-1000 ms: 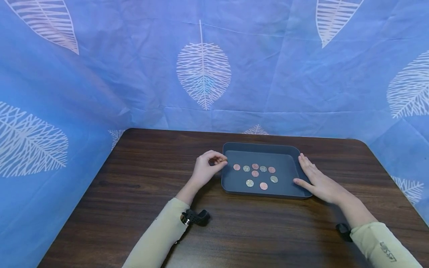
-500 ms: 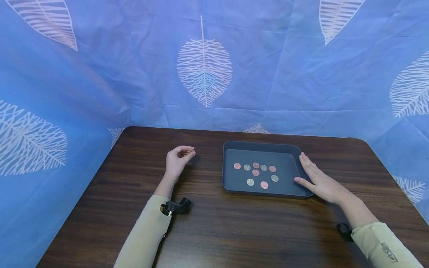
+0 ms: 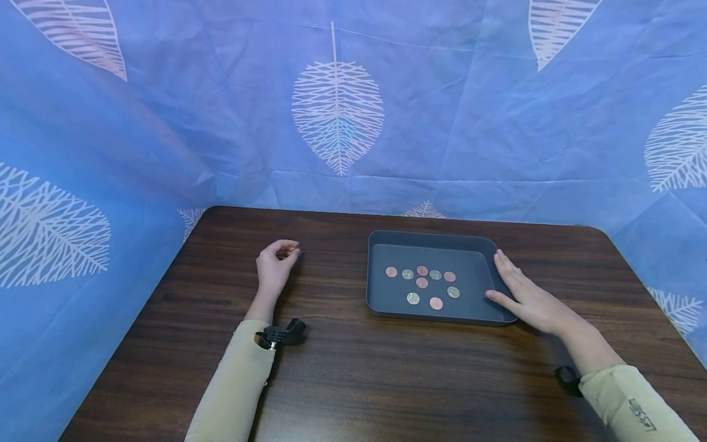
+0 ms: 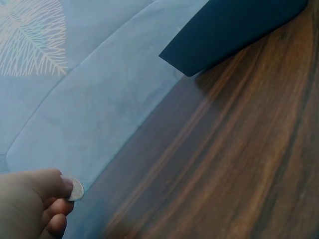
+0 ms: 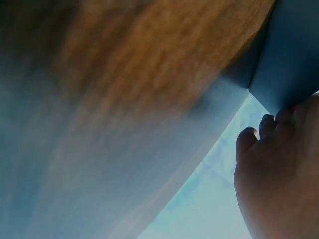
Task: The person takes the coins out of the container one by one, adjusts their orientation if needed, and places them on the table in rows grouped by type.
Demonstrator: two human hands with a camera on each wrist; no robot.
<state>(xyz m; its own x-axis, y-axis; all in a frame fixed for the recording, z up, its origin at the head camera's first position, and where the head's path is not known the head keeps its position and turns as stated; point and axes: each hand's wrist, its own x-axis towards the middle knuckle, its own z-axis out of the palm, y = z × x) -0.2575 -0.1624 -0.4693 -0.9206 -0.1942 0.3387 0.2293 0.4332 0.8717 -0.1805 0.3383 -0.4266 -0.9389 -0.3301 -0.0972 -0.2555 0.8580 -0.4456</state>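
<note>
Between thumb and fingers my left hand (image 3: 274, 265) pinches a coin (image 4: 77, 189), silvery in the left wrist view. This hand is over the table, well to the left of a dark grey rectangular tray (image 3: 425, 240). Several copper and silver coins lie flat and spread out in the tray, among them a copper coin (image 3: 436, 304) at the front and a silver coin (image 3: 413, 298) beside it. My right hand (image 3: 530, 301) rests on the tray's right edge with straight fingers, its thumb reaching over the rim.
The dark wooden table (image 3: 353, 380) carries the tray right of its middle. Behind and at the sides hangs a blue cloth (image 3: 237, 110) with white leaf prints. Black straps with cameras sit on both wrists.
My left hand has moved left, away from the tray's left edge, still pinching the coin. The right hand stays on the tray, and the coins in it lie as before.
</note>
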